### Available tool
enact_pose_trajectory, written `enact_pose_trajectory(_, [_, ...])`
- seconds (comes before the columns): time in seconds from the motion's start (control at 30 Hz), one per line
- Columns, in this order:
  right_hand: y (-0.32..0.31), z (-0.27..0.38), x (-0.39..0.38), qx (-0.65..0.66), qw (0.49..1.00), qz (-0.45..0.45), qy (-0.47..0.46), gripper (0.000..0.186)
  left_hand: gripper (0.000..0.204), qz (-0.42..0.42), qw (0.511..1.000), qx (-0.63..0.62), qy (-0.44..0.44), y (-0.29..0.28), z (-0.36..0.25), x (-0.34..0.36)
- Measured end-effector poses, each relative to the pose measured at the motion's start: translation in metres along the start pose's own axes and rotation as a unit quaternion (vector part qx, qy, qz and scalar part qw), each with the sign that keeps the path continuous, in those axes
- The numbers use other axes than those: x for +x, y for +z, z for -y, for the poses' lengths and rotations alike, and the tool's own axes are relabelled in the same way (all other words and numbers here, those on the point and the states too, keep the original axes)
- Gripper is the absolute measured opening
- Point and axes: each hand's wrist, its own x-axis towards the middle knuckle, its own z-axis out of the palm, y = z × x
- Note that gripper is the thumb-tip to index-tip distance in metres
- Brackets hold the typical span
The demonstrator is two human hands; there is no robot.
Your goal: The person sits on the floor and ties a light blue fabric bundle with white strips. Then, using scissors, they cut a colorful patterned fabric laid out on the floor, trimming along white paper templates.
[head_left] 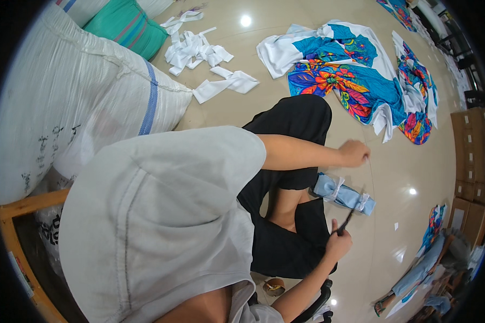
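Note:
A light blue rolled bundle of cloth point(346, 197) lies on the floor beside my bent leg, tied with two white strips knotted on top. My right hand point(339, 245) grips a pair of black scissors point(348, 222), whose tip points at the knot at the bundle's right end. Whether the blades touch the strip, I cannot tell. My left hand point(354, 153) is closed in a pinch, held above the bundle in the picture. Whatever is between its fingertips is too small to make out.
Large white sacks point(108, 81) and a green sack point(126, 27) stand at left. Loose white fabric strips point(194, 51) and colourful printed cloth point(339, 70) lie on the tiled floor. Brown cartons point(469, 145) are stacked at right. Another person's leg point(417, 269) shows lower right.

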Motion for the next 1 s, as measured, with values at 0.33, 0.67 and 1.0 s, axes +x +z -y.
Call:
enact_pose_trajectory(0.33, [0.03,-0.209,-0.015,0.218,0.925,-0.042,0.31,0.057,0.074,0.25,0.919,0.247,0.178,0.047,-0.03,-0.063])
enact_pose_trajectory(0.67, [0.124,-0.241,-0.08,0.143,0.9,-0.068,0.406,0.037,0.101,0.42,0.888,0.176,-0.069,0.074,-0.01,-0.045])
enact_pose_trajectory(1.0, [0.103,-0.222,-0.106,0.261,0.877,-0.221,0.337,0.029,0.052,0.5,0.689,-0.369,-0.374,0.011,-0.053,-0.068])
